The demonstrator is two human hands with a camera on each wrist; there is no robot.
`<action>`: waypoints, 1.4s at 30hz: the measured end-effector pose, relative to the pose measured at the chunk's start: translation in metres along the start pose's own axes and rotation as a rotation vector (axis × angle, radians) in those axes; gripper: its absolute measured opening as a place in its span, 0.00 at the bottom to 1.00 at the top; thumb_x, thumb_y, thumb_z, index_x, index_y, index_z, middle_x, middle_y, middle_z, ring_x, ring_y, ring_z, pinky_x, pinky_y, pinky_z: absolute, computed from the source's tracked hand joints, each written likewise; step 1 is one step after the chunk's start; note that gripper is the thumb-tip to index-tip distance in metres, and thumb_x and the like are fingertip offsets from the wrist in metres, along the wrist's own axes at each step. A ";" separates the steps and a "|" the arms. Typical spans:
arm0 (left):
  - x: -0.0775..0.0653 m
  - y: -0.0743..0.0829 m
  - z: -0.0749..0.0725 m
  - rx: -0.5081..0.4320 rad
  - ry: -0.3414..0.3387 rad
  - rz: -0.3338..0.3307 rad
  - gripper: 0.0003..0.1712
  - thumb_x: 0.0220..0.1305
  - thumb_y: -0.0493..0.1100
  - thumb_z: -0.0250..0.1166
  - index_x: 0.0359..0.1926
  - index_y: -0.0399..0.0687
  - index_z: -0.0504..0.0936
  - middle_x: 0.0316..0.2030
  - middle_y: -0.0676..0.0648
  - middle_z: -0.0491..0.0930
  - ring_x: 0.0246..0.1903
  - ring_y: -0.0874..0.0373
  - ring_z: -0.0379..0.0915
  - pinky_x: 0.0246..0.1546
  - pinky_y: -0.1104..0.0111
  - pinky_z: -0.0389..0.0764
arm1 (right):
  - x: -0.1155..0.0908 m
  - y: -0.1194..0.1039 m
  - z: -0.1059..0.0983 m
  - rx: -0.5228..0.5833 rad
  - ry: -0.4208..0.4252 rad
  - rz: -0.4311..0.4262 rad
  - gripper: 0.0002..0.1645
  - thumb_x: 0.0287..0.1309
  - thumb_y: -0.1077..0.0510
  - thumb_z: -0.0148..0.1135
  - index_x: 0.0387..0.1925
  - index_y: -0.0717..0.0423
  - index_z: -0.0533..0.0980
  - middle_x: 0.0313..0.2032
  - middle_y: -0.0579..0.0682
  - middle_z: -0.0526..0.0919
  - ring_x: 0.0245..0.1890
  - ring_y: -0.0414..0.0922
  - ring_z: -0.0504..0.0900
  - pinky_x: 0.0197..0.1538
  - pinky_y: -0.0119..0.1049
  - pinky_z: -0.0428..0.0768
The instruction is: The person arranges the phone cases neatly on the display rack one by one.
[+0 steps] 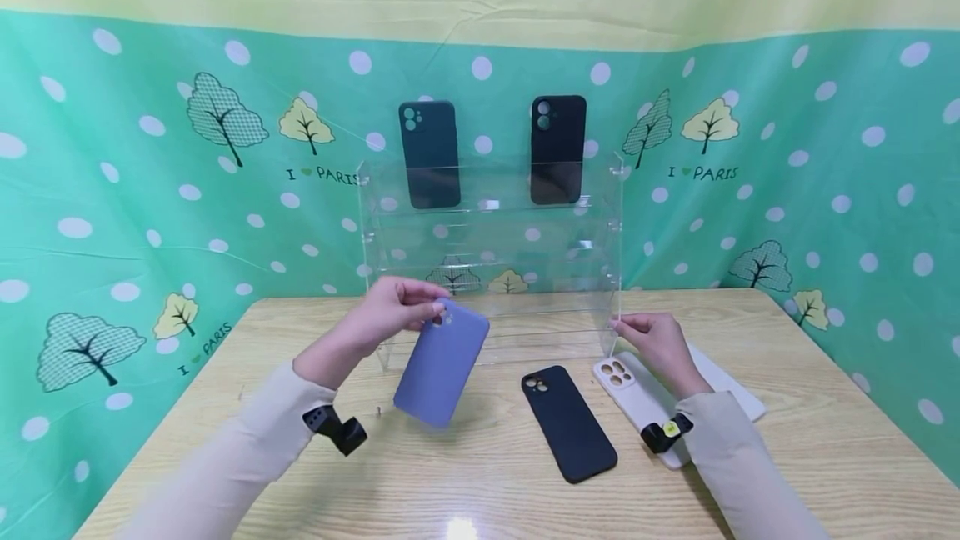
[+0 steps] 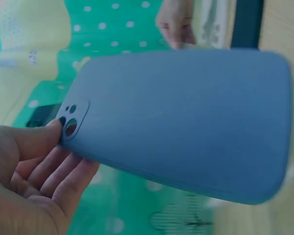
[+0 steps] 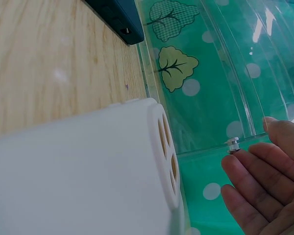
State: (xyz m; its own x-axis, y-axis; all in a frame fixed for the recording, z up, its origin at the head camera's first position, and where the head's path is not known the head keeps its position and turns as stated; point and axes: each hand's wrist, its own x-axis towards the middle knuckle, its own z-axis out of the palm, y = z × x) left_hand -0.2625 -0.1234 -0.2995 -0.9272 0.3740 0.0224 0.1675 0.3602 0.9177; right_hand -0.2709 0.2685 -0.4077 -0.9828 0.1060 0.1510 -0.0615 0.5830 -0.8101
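Note:
My left hand (image 1: 393, 307) pinches a lavender-blue phone case (image 1: 442, 365) by its camera-hole end, the case tilted above the table in front of the stand. In the left wrist view the thumb lies at the camera holes and the fingers go behind the case. My right hand (image 1: 660, 344) holds the lower right side of a clear tiered display stand (image 1: 613, 273); the right wrist view shows thumb and fingers on either side of its panel edge. Below that hand lies a white phone case (image 1: 645, 398), and left of it a black phone case (image 1: 570, 427).
On the stand's top tier lean a dark green phone case (image 1: 431, 157) and another black case (image 1: 557, 148). A further flat white item (image 1: 731, 386) lies at the right, partly behind my right hand. Green patterned cloth (image 1: 120, 215) hangs behind the wooden table (image 1: 300, 465).

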 end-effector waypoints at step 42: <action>0.119 0.153 0.008 -0.563 0.485 0.192 0.12 0.59 0.37 0.66 0.45 0.45 0.84 0.41 0.47 0.84 0.39 0.58 0.81 0.41 0.67 0.82 | 0.001 0.000 -0.002 -0.003 0.005 -0.019 0.20 0.62 0.52 0.60 0.46 0.64 0.79 0.43 0.60 0.84 0.46 0.54 0.81 0.48 0.44 0.81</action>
State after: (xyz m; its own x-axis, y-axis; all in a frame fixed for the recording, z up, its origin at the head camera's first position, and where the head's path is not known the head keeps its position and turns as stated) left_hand -0.3446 -0.0173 -0.1596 -0.9640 -0.0773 0.2544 0.2652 -0.2115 0.9407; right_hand -0.2718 0.2698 -0.4064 -0.9806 0.0989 0.1695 -0.0799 0.5874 -0.8053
